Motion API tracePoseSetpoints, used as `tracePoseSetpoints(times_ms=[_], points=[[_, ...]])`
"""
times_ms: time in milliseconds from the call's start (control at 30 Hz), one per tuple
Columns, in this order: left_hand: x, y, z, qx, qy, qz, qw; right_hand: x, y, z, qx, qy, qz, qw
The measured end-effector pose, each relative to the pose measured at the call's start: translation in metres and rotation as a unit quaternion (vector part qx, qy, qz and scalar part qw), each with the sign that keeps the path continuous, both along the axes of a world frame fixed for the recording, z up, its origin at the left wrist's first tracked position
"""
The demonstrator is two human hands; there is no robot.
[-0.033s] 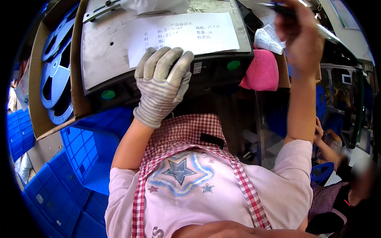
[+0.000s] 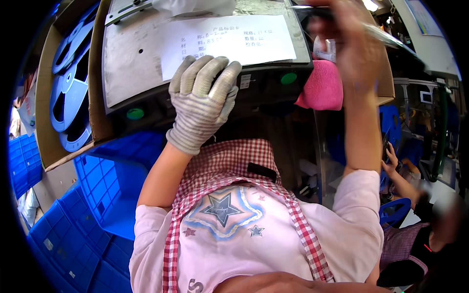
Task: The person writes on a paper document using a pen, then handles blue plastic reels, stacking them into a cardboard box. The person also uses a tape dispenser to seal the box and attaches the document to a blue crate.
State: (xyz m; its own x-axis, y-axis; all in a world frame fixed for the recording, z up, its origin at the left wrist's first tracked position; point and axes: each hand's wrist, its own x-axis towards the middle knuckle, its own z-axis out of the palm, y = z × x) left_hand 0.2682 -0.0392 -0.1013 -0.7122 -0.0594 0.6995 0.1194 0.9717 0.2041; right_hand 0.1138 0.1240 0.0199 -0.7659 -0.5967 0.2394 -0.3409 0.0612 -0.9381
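A white paper card (image 2: pixel 266 49) with print and handwriting lies on the grey metal plate (image 2: pixel 128 73). My left hand (image 2: pixel 199 100), in a striped grey knit glove, rests over the card's lower edge. Its fingers lie forward on the paper, side by side and a little bent, holding nothing. Bare and smeared by motion, my right hand (image 2: pixel 359 53) is raised to the right of the card. A dark pen (image 2: pixel 317 12) is gripped in it, with the thin tip pointing left toward the card.
Beneath my right hand are a pink cloth (image 2: pixel 322 87) and a small printed packet (image 2: pixel 326 48). A cardboard box (image 2: pixel 96 117) of blue reels (image 2: pixel 68 105) stands left. Blue crates (image 2: pixel 105 190) sit below it. Another person's hand (image 2: pixel 390 158) shows at right.
My right hand has moved left with the pen, toward the card, and now hides part of the printed packets. My left hand stays on the card; the view has shifted slightly.
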Motion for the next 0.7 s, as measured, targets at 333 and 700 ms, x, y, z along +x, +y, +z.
tracePoseSetpoints(times_ms=[333,700], points=[[0.003,-0.007,-0.007,0.013,0.050,-0.068,0.996,0.018,-0.054,-0.093,0.010,0.126,-0.009,0.992],[0.004,-0.007,-0.012,0.030,0.057,-0.069,0.996,0.032,-0.064,-0.080,0.077,0.173,-0.049,0.981]])
